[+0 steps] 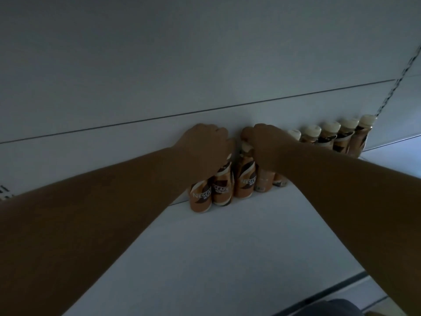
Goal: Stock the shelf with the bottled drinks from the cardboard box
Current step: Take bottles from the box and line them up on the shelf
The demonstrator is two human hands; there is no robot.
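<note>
Both arms reach fwd over a white shelf (pixel 227 242) toward its back panel (pixel 205 65). A row of coffee bottles stands along the back, brown/cream labels, cream caps.

Left hand (pixel 205 147) is curled down over the tops of the leftmost bottles; fingers hidden behind the knuckles, so it looks closed on a cap but can't tell exactly which bottle it grips. Under and just beside it stand the end bottle (pixel 200 199) and the second bottle (pixel 222 190), touching each other, upright, labels facing the camera.

Right hand (pixel 266 144) is closed around the neck/cap of the third bottle (pixel 246 181), which stands upright just beside the second one. Right of it a paler bottle (pixel 264 179) shows between hand and forearm, w/ another partly hidden behind the right forearm.

Further right, the row carries on: five capped bottles (pixel 330 133) side by side, ending near a twisted cord (pixel 396 83) that hangs at the shelf's right end.

Light is dim; label text blurry. No box in view. Dark fabric shows at bottom right edge (pixel 337 307).
</note>
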